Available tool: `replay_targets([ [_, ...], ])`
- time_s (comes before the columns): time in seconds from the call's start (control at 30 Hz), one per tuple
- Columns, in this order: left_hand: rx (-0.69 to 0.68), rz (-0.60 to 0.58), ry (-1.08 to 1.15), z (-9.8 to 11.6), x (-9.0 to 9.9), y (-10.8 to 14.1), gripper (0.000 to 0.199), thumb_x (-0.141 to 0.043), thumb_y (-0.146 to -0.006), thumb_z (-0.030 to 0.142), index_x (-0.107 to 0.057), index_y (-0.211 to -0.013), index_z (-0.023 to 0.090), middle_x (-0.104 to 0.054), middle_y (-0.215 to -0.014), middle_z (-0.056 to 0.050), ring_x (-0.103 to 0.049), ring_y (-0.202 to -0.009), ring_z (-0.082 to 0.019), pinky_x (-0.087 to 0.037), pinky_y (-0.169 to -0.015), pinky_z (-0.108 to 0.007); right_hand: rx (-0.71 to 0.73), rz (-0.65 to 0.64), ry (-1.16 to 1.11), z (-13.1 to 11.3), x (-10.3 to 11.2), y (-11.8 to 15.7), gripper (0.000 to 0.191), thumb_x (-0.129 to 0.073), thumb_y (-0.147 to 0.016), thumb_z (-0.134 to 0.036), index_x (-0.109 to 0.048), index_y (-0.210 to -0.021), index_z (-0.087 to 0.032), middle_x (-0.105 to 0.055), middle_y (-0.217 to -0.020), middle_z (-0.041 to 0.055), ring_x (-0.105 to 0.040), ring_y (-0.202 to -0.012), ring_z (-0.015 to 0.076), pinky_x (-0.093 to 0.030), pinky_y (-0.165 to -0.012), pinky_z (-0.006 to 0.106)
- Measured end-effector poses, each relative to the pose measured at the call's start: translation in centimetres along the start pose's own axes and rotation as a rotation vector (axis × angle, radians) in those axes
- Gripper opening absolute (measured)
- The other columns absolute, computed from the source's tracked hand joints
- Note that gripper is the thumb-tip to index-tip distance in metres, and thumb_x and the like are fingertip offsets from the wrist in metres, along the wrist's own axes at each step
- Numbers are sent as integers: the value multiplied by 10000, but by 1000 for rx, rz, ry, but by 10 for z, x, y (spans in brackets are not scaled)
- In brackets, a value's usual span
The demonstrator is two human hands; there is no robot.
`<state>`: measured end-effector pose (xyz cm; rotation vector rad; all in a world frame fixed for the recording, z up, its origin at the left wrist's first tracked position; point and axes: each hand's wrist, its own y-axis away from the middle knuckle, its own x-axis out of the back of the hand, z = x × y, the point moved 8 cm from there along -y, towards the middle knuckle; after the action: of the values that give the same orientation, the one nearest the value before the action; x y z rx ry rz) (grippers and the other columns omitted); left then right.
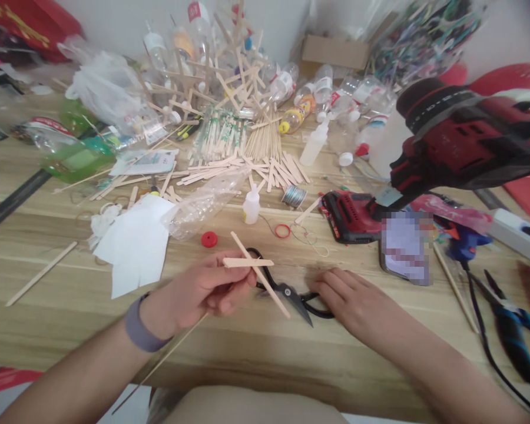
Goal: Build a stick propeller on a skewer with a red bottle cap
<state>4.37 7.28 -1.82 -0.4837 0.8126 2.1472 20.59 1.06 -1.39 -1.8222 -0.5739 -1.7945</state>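
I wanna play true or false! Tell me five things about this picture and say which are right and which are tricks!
1. The left hand is holding crossed wooden sticks. True.
2. The right hand is holding up a phone. False: it is down at a handle of the black scissors.
3. There is a wristband on the right wrist. False: the wristband is on the left wrist.
4. The drill is red and black. True.
5. The small round disc near the left hand is blue. False: the disc is red.
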Motion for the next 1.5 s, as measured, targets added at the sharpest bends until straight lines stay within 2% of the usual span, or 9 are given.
replay_targets([
  [0.17,-214,-96,164,19,-4,1,347,-682,-822,380,-593,-581,148,-395,-377,54,-339,-400,-65,-299,-438,-185,-127,-92,-391,8,2,4,196,-381,-874,-76,-539,-818,-176,-585,-708,55,-559,-629,211,-496,-620,364],
  [0.33,-389,-26,381,33,13,0,157,-742,-781,232,-661,-672,153,-616,-622,16,-602,-676,-109,-499,-690,-221,-555,-38,-1598,9,-10,28,222,-411,-968,-341,-493,-809,-210,-420,-608,-48,-381,-504,102,-356,-493,217],
  [0.47,-417,-9,320,29,18,-9,178,-707,-825,342,-722,-858,168,-693,-1124,-72,-528,-1214,-232,-393,-1030,-342,-490,28,-2407,-14,-13,15,211,-635,-852,-377,-532,-821,-195,-211,-486,-127,-156,-370,42,-215,-411,190],
  [0.57,-356,-34,291,20,18,-16,307,-717,-802,430,-727,-979,180,-655,-1229,-76,-521,-1206,-242,-364,-1033,-349,-338,-13,-2658,-26,-3,-7,135,-627,-867,-310,-556,-836,-200,-213,-451,-138,-133,-306,27,-227,-380,177],
  [0.7,-378,-37,278,19,19,-17,310,-701,-808,463,-739,-967,200,-629,-1272,-58,-551,-1127,-235,-369,-1005,-364,-371,189,-2529,-12,0,-25,160,-643,-873,-327,-592,-790,-201,-348,-465,-107,-301,-342,42,-347,-429,174],
  [0.8,-363,-21,256,19,20,-17,301,-685,-825,457,-745,-996,217,-629,-1281,-50,-468,-1247,-241,-320,-1045,-355,-470,379,-2200,7,-3,-25,206,-753,-770,-381,-652,-774,-201,-654,-767,28,-631,-750,146,-492,-692,251],
  [0.93,-317,-35,227,15,17,-15,389,-680,-816,493,-719,-1108,239,-558,-1386,-23,-338,-1360,-249,-210,-1123,-350,-453,409,-2164,7,-7,-24,281,-747,-764,-396,-696,-1012,-274,-651,-1283,67,-518,-1279,265,-374,-1060,427],
  [1.27,-262,-199,250,8,-9,-12,511,-597,-879,490,-601,-1296,195,-403,-1518,-40,-194,-1459,-215,-164,-1180,-315,-488,558,-2143,7,2,-38,284,-688,-796,-422,-484,-719,-240,-649,-1282,85,-564,-1233,276,-326,-1099,524],
  [1.5,-181,-139,249,7,-6,-11,341,-691,-820,451,-735,-987,157,-700,-1125,-91,-564,-1165,-225,-379,-1037,-321,-528,632,-1814,29,-3,-41,384,-704,-778,-466,-415,-694,-228,-628,-1132,74,-623,-1085,279,-484,-950,485],
])
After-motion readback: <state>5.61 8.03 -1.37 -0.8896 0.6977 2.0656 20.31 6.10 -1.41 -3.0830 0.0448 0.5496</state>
